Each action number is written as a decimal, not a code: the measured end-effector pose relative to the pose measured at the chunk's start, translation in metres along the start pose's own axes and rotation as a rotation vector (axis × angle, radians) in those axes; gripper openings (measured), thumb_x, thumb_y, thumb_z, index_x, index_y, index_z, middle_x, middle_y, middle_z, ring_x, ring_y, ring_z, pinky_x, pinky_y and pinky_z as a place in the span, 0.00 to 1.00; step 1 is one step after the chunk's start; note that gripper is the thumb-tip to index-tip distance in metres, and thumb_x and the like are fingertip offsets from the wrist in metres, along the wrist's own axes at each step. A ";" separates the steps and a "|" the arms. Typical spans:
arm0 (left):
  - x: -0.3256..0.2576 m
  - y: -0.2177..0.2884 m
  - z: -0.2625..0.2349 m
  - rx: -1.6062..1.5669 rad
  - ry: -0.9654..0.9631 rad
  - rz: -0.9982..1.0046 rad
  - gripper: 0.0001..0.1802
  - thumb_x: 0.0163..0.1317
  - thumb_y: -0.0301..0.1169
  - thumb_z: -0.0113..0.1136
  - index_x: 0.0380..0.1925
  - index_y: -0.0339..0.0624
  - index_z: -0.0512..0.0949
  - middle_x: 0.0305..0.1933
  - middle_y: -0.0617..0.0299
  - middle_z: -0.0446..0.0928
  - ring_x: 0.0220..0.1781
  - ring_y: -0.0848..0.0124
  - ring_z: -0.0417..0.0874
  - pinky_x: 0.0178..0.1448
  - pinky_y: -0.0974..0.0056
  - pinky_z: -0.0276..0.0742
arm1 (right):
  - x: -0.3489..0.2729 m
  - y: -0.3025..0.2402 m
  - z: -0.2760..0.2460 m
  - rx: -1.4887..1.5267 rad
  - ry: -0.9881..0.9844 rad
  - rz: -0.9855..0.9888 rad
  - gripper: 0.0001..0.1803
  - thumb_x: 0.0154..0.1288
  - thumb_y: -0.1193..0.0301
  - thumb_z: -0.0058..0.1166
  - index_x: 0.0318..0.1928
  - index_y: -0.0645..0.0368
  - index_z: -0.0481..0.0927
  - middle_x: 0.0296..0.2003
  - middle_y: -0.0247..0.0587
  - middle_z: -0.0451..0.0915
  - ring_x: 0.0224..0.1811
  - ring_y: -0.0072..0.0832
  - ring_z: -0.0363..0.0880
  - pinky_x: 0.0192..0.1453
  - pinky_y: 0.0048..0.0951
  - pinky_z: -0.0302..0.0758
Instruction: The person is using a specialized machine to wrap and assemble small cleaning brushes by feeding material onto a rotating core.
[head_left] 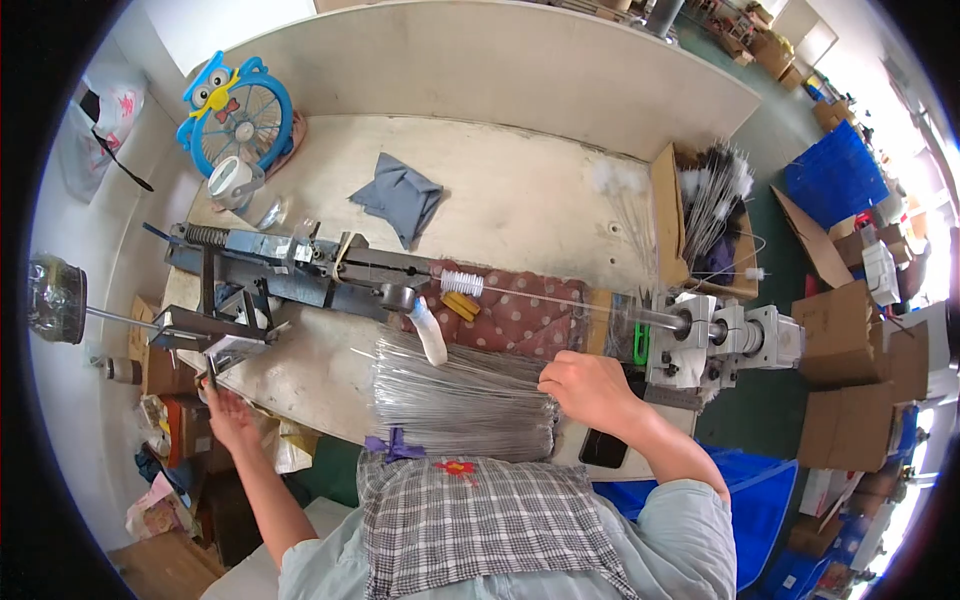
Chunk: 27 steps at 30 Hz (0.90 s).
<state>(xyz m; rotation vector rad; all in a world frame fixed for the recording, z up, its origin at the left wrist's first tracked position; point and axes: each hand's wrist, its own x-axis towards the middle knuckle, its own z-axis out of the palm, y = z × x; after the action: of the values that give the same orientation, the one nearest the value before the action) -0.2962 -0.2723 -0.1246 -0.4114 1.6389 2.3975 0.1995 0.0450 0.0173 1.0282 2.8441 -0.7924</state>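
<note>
My right hand (588,388) is closed, its fingertips pinched at the right ends of a thick bundle of thin metal wires (460,405) at the table's front edge. Far to the left, my left hand (232,418) is around the lower end of a dark lever (210,374) below a metal bracket; its grip is partly hidden. Beyond the bundle, a white-bristled brush (462,284) lies in line with the long clamping fixture (340,265). A thin wire stem runs from it to the metal spindle (660,318) on the right.
A yellow clip (460,306) lies on a dotted red cloth (530,310). A white-wrapped handle (430,335) rises over the wires. A phone (603,449) is near my right forearm. Behind stand a blue fan (240,125), a grey cloth (400,198) and a box of brushes (668,205).
</note>
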 end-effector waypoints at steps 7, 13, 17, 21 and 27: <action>-0.046 0.000 0.048 -0.014 0.071 0.031 0.20 0.59 0.44 0.60 0.41 0.39 0.74 0.41 0.62 0.77 0.40 0.73 0.79 0.44 0.71 0.77 | -0.005 0.002 -0.013 0.057 0.070 0.135 0.08 0.61 0.68 0.50 0.35 0.56 0.81 0.32 0.39 0.78 0.35 0.40 0.78 0.39 0.37 0.75; -0.115 -0.061 0.082 -0.159 -0.268 -0.349 0.11 0.66 0.34 0.50 0.41 0.40 0.74 0.45 0.59 0.78 0.44 0.70 0.80 0.50 0.66 0.77 | -0.006 0.001 -0.013 0.129 0.170 0.155 0.07 0.60 0.69 0.52 0.36 0.58 0.80 0.33 0.42 0.79 0.36 0.42 0.78 0.38 0.36 0.75; -0.215 -0.062 0.163 -0.110 -0.535 -0.628 0.11 0.65 0.31 0.51 0.44 0.38 0.73 0.45 0.58 0.78 0.46 0.69 0.80 0.51 0.64 0.77 | -0.009 0.008 -0.019 0.108 0.137 0.153 0.07 0.59 0.69 0.53 0.36 0.58 0.79 0.33 0.42 0.80 0.35 0.42 0.79 0.37 0.37 0.75; -0.278 -0.081 0.221 0.088 -0.630 -0.459 0.13 0.64 0.31 0.52 0.46 0.38 0.71 0.42 0.60 0.78 0.43 0.67 0.80 0.49 0.63 0.76 | -0.017 0.021 -0.018 0.109 0.211 0.044 0.06 0.58 0.70 0.55 0.36 0.57 0.79 0.30 0.42 0.79 0.33 0.42 0.78 0.35 0.36 0.74; -0.357 -0.036 0.268 0.078 -0.742 -0.936 0.11 0.63 0.38 0.53 0.32 0.43 0.70 0.25 0.66 0.72 0.23 0.73 0.71 0.31 0.65 0.69 | -0.012 0.027 -0.025 -0.068 0.222 -0.111 0.09 0.54 0.78 0.53 0.38 0.57 0.77 0.30 0.43 0.74 0.30 0.42 0.77 0.34 0.38 0.74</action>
<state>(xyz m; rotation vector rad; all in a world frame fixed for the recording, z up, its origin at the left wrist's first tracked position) 0.0209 -0.0144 0.0581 -0.1645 0.8910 1.4902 0.2291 0.0672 0.0288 1.0168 3.1149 -0.6182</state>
